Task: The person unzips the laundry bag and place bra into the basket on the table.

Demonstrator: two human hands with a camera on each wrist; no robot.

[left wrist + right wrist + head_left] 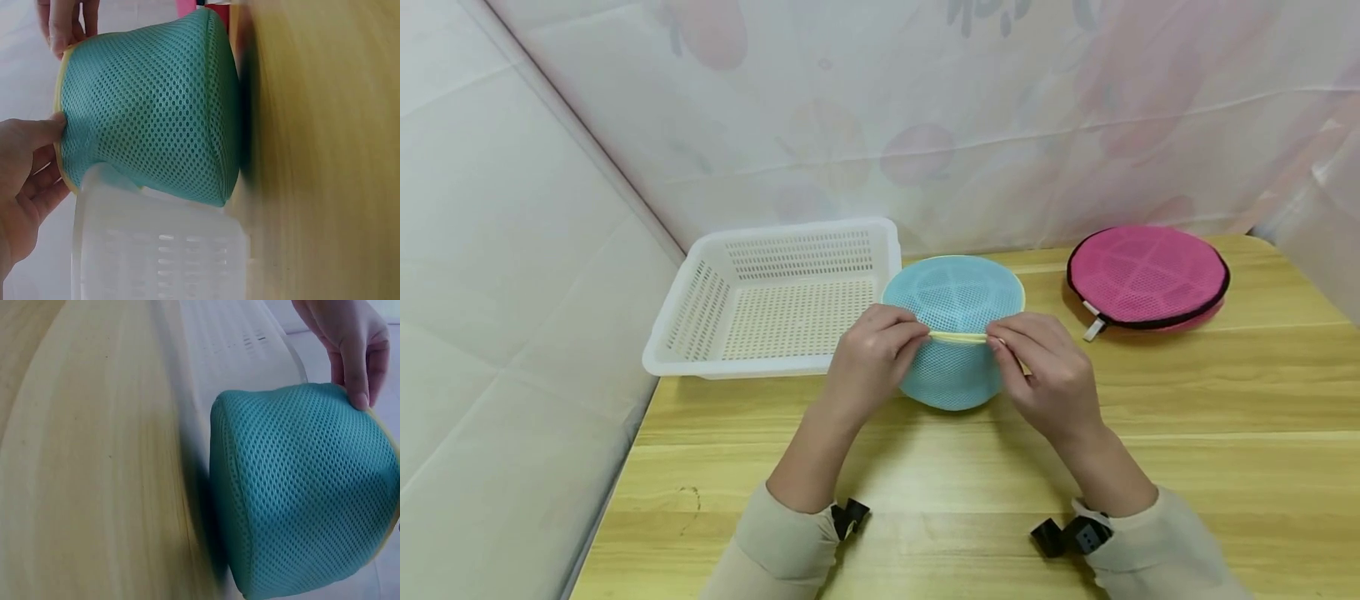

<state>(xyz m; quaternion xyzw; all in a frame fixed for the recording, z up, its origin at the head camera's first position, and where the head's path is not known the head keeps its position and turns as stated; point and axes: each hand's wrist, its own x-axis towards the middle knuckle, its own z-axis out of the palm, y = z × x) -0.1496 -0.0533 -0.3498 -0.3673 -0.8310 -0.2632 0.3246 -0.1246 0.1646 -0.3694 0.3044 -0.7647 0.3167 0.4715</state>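
A light blue mesh laundry bag [951, 379] with yellow edging stands on the table in front of me. My left hand [872, 350] pinches the left end of its yellow edge between thumb and fingers. At the right end of that edge, my right hand [1048, 367] pinches too, and the strip between them is pulled straight. In the left wrist view the bag [144, 106] is puffed out, its base at the tabletop. From the right wrist, the mesh bag [300, 494] fills much of the view, with the left hand [356, 347] at its rim.
A white slotted plastic basket [658, 358] stands left of the blue bag, close against it. Farther right lies a flattened round pink mesh bag [1150, 275] with black edging and a pale tab. Fabric walls [820, 125] enclose the wooden table [940, 533] at the back and left.
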